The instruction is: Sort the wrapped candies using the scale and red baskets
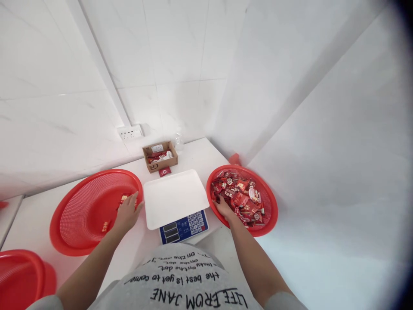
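My left hand (pixel 127 213) reaches over the right side of a large red plastic basket (pixel 80 206). Its fingers are stretched out and the thumb stands apart. Beneath them lies a small red wrapped packet (pixel 124 198), and another packet (pixel 105 226) rests lower in the basket. On the other side, my right hand (pixel 223 208) dips over the near-left rim of a second red basket (pixel 271 211). That basket holds a heap of red wrapped packets (pixel 240 199). The right fingers look apart and touch the packets; their tips are partly hidden. Between the baskets sits a digital scale (pixel 184 227) with a bare white pan (pixel 176 198).
Behind the scale stand a small cardboard box (pixel 161 162) with red packets inside and a clear plastic bottle (pixel 179 143). One dark red packet (pixel 164 172) lies before the box. Another red basket (pixel 38 271) is at the lower left. A wall socket (pixel 130 132) is above the table.
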`<state>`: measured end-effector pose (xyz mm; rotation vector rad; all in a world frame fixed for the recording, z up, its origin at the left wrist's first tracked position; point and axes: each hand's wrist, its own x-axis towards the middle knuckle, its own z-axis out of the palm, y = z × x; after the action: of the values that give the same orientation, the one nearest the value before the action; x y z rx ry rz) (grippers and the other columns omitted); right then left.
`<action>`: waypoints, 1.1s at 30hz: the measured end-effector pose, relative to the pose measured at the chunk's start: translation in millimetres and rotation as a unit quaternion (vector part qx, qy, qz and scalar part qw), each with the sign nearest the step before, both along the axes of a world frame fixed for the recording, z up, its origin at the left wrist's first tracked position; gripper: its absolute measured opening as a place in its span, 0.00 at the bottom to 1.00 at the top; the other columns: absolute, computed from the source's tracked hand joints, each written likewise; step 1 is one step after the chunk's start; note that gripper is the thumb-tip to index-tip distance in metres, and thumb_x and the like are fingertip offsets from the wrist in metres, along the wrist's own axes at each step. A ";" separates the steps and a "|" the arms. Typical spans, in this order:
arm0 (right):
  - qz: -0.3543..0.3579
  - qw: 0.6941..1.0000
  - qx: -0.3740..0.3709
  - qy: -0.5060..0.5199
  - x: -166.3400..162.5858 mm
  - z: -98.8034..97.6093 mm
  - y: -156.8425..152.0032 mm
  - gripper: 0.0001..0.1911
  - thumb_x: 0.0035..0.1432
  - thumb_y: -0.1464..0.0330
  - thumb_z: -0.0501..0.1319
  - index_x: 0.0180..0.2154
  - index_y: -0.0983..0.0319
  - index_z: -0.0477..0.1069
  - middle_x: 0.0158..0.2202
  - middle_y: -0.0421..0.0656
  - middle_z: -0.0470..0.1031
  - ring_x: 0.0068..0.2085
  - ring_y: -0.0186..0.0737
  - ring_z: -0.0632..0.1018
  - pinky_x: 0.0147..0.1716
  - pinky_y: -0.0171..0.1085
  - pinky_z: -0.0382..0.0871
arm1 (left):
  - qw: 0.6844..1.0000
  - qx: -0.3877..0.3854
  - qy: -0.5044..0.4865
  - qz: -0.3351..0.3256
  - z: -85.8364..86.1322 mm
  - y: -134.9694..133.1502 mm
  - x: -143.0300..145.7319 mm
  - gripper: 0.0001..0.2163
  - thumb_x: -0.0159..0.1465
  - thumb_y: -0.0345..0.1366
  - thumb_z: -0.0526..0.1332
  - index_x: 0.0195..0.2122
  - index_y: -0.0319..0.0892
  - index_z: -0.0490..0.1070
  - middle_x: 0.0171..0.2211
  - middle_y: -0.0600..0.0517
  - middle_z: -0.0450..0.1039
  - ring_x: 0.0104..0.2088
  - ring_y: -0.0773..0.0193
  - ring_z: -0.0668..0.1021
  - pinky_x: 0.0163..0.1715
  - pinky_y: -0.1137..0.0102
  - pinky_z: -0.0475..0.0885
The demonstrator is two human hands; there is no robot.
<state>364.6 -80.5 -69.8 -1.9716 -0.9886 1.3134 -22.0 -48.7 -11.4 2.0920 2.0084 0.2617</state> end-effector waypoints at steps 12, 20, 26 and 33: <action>-0.049 0.991 -0.009 0.123 22.3 15.3 -26.1 0.28 0.57 0.63 0.54 0.58 0.59 0.54 0.48 0.46 0.72 0.42 0.39 0.77 0.38 0.38 0.73 | 0.992 0.064 -0.099 -0.052 1.8 -17.2 30.3 0.25 0.63 0.45 0.48 0.58 0.37 0.55 0.60 0.40 0.53 0.62 0.52 0.53 0.59 0.57 0.50; -0.178 0.954 0.099 0.221 14.2 48.2 -24.3 0.26 0.58 0.67 0.52 0.58 0.58 0.53 0.46 0.43 0.72 0.40 0.37 0.77 0.48 0.41 0.70 | 0.959 -0.004 -0.262 -0.111 9.4 -31.0 74.0 0.21 0.60 0.43 0.55 0.54 0.43 0.61 0.57 0.43 0.59 0.60 0.55 0.59 0.59 0.59 0.52; 0.001 0.943 0.092 0.319 -54.4 72.3 -43.3 0.25 0.53 0.58 0.58 0.52 0.59 0.63 0.43 0.44 0.74 0.38 0.38 0.77 0.45 0.41 0.69 | 0.783 -0.323 -0.529 -0.044 31.0 -47.8 116.2 0.23 0.57 0.48 0.59 0.51 0.42 0.64 0.51 0.43 0.68 0.50 0.56 0.71 0.47 0.61 0.68; 0.126 0.972 0.094 0.173 -77.2 65.0 -55.4 0.29 0.57 0.56 0.52 0.57 0.60 0.56 0.41 0.45 0.75 0.38 0.38 0.76 0.42 0.41 0.69 | 0.652 -0.404 -0.632 0.111 22.3 -46.7 115.5 0.15 0.56 0.44 0.62 0.40 0.39 0.69 0.36 0.48 0.75 0.35 0.63 0.77 0.34 0.69 0.74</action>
<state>287.4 -135.9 -4.9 -1.4484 -1.1650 1.5718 93.5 -95.4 10.8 0.6165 1.0551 0.5289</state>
